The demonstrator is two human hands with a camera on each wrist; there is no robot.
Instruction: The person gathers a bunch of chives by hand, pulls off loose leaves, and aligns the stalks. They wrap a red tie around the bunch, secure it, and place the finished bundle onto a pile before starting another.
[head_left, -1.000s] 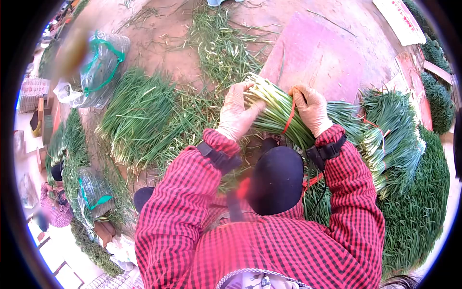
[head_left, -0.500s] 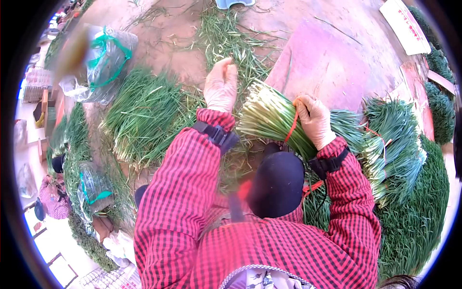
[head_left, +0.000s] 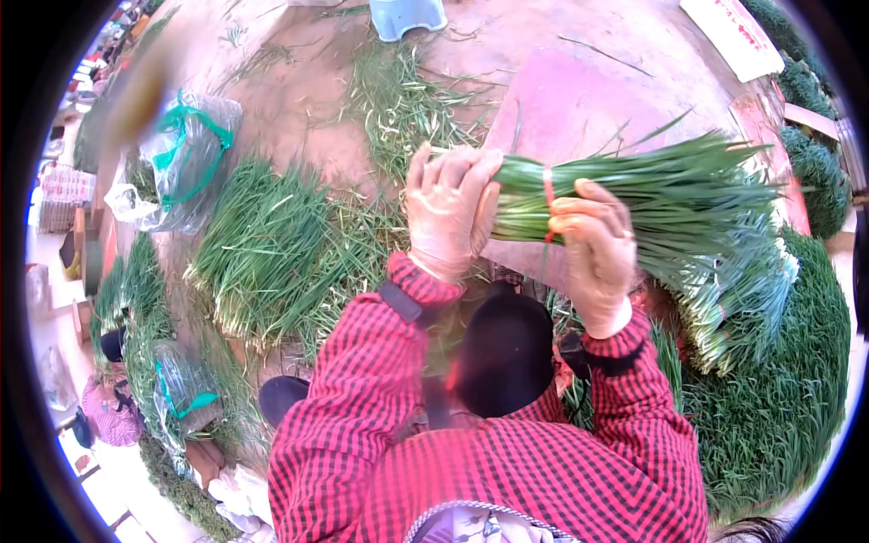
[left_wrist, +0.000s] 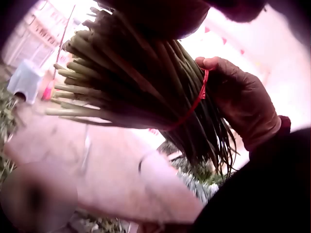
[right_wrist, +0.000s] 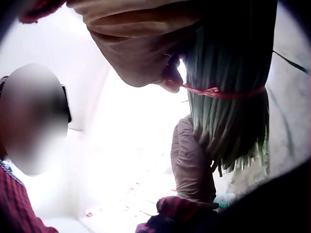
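A thick bundle of green stalks (head_left: pixel 670 195) lies sideways in front of the person, leaves to the right, with a red tie (head_left: pixel 549 201) around it. The gloved left hand (head_left: pixel 450 208) grips the pale stem end, its fingers over the top. The gloved right hand (head_left: pixel 597 253) is at the bundle's near side by the tie, fingers bent against it. In the left wrist view, cut stem ends (left_wrist: pixel 80 99) fan out left and the right hand (left_wrist: pixel 243 102) touches the bundle at the red tie (left_wrist: pixel 200 94). The right wrist view shows the left hand (right_wrist: pixel 190 162) beside the stems.
A loose green pile (head_left: pixel 262 244) lies left, tied bundles (head_left: pixel 742 290) and a large green heap (head_left: pixel 778 398) right. Ahead are a pink board (head_left: pixel 579 109), scattered stalks (head_left: pixel 398 100) and a blue stool (head_left: pixel 407 16). A plastic-wrapped bundle (head_left: pixel 186 163) stands at the upper left.
The left hand, away from the bundle half a second ago, now grips its stem end. The bundle has been raised and turned level, and its leaves now show to the right.
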